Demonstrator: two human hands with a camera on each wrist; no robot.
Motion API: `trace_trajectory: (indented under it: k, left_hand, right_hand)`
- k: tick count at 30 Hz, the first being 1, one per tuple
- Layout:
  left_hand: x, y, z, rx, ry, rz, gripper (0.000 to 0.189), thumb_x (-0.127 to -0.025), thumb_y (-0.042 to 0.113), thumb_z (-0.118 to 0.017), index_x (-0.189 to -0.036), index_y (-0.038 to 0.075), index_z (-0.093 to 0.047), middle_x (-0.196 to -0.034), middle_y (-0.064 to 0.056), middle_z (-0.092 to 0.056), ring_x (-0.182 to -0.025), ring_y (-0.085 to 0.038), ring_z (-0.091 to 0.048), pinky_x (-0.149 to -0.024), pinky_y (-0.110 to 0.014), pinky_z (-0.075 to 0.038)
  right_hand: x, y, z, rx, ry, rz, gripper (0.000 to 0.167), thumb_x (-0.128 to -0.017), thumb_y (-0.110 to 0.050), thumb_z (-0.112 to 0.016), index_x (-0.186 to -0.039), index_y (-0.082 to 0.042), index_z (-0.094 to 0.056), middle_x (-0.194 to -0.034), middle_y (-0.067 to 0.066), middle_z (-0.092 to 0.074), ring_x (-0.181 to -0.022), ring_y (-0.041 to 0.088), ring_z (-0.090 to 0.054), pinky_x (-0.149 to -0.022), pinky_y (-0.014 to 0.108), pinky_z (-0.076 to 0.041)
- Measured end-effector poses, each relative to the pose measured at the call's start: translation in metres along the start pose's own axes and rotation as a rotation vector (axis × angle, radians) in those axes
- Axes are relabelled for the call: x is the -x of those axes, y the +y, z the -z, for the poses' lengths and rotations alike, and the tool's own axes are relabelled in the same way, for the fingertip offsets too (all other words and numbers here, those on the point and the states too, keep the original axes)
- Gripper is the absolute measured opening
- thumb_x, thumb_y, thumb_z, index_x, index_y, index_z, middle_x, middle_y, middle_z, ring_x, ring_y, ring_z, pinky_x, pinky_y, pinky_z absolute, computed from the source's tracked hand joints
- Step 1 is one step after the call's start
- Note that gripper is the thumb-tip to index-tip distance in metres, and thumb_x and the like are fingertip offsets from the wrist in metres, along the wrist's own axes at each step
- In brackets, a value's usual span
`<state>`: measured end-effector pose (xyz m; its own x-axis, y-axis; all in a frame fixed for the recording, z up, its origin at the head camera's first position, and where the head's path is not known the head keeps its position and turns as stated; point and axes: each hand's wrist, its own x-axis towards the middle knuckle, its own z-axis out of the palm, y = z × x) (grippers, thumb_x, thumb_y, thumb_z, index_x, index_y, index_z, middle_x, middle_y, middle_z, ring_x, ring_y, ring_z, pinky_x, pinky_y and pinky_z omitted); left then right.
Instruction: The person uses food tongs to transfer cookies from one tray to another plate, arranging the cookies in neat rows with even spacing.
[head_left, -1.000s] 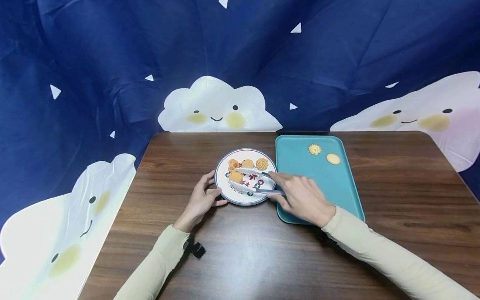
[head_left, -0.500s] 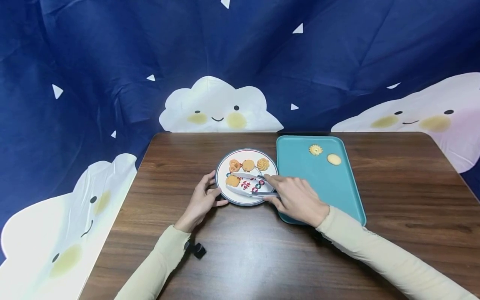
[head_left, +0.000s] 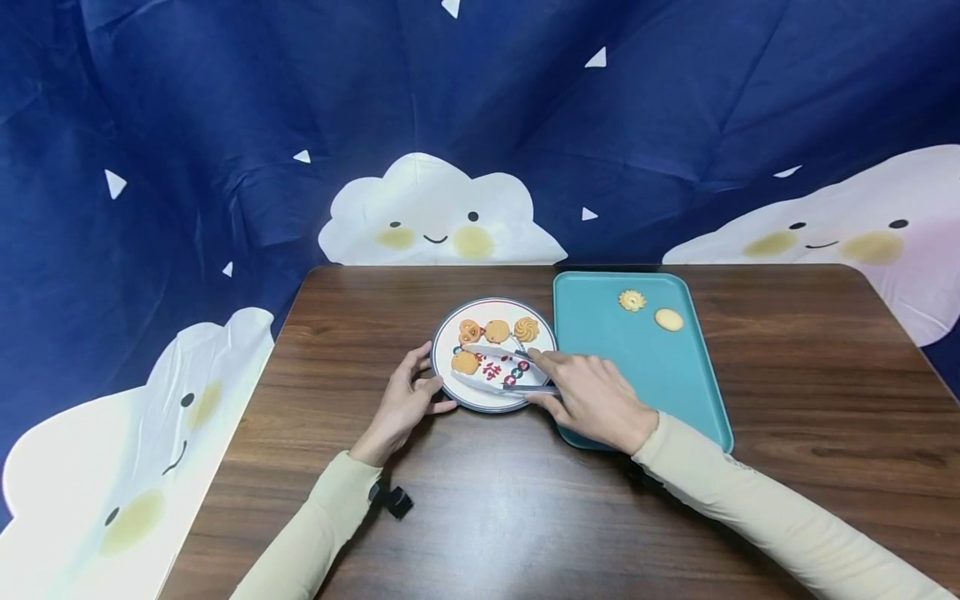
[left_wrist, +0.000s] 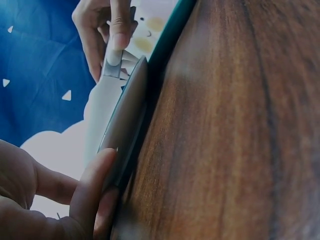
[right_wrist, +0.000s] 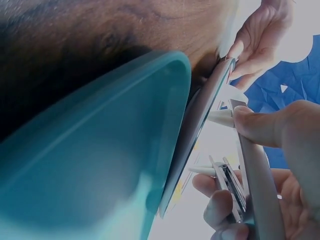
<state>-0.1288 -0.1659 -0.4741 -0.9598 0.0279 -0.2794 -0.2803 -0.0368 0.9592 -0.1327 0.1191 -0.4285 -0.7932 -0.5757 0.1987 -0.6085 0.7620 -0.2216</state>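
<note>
In the head view, the left hand [head_left: 401, 404] grips the rim of a white plate [head_left: 447, 335] at mid-frame on the worktop [head_left: 480, 517]. Just right of centre, the right hand [head_left: 596, 398] holds tongs [head_left: 528, 388], their arms apart either side of a round biscuit [head_left: 465, 362] on the plate's left; whether they touch it, I cannot tell. Farther right lies a teal tray [head_left: 637, 375].

White plate [head_left: 447, 329], blue-rimmed, printed in red and green, flat on the bench [head_left: 480, 508], metal tongs [head_left: 531, 388] over it, pale tips spread apart, round golden cookie [head_left: 465, 362] between those tips near the left edge
</note>
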Motion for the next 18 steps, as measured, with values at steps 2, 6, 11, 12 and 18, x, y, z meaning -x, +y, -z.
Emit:
trace_trajectory:
  k: [2,6,11,12,18]
  left_hand:
    - [0.0,0.0,0.0,-0.001,0.0,0.0,0.067,-0.102,-0.009,-0.048,-0.162,0.014,-0.031,-0.153,-0.022,-0.039,-0.105,-0.021,-0.063,-0.084,-0.039,-0.072]
    - [-0.001,0.0,-0.001,-0.004,-0.002,-0.001,0.068,-0.102,-0.009,-0.048,-0.162,0.014,-0.031,-0.153,-0.022,-0.039,-0.104,-0.02,-0.063,-0.083,-0.038,-0.072]
    - [-0.001,-0.002,-0.001,-0.016,-0.004,-0.011,0.068,-0.102,-0.009,-0.048,-0.163,0.014,-0.031,-0.154,-0.023,-0.04,-0.104,-0.02,-0.064,-0.083,-0.037,-0.072]
    - [-0.001,-0.002,-0.001,-0.018,-0.004,-0.012,0.068,-0.102,-0.009,-0.048,-0.163,0.015,-0.031,-0.154,-0.022,-0.04,-0.103,-0.02,-0.064,-0.083,-0.037,-0.072]
    - [-0.001,-0.002,-0.001,-0.012,0.005,-0.016,0.067,-0.102,-0.009,-0.048,-0.162,0.015,-0.032,-0.154,-0.021,-0.041,-0.102,-0.018,-0.063,-0.082,-0.038,-0.072]
  right_hand:
    - [0.001,0.0,0.001,-0.007,0.002,-0.003,0.062,-0.097,-0.047,-0.071,-0.144,-0.006,-0.062,-0.131,0.012,-0.073,-0.092,0.03,-0.077,-0.055,0.043,-0.066]
    - [0.003,0.002,0.002,-0.02,0.008,-0.018,0.063,-0.098,-0.047,-0.071,-0.144,-0.006,-0.061,-0.131,0.014,-0.073,-0.095,0.031,-0.077,-0.06,0.046,-0.068]
    - [0.006,0.005,0.004,-0.031,0.018,-0.032,0.062,-0.098,-0.047,-0.07,-0.145,-0.006,-0.061,-0.134,0.015,-0.072,-0.101,0.032,-0.077,-0.066,0.048,-0.07]
    - [0.007,0.006,0.004,-0.033,0.022,-0.035,0.063,-0.098,-0.047,-0.07,-0.145,-0.006,-0.061,-0.134,0.016,-0.071,-0.102,0.032,-0.077,-0.068,0.049,-0.07]
    - [0.012,0.015,0.006,-0.061,0.068,-0.054,0.064,-0.098,-0.048,-0.069,-0.146,-0.005,-0.06,-0.135,0.016,-0.071,-0.11,0.033,-0.075,-0.075,0.052,-0.071]
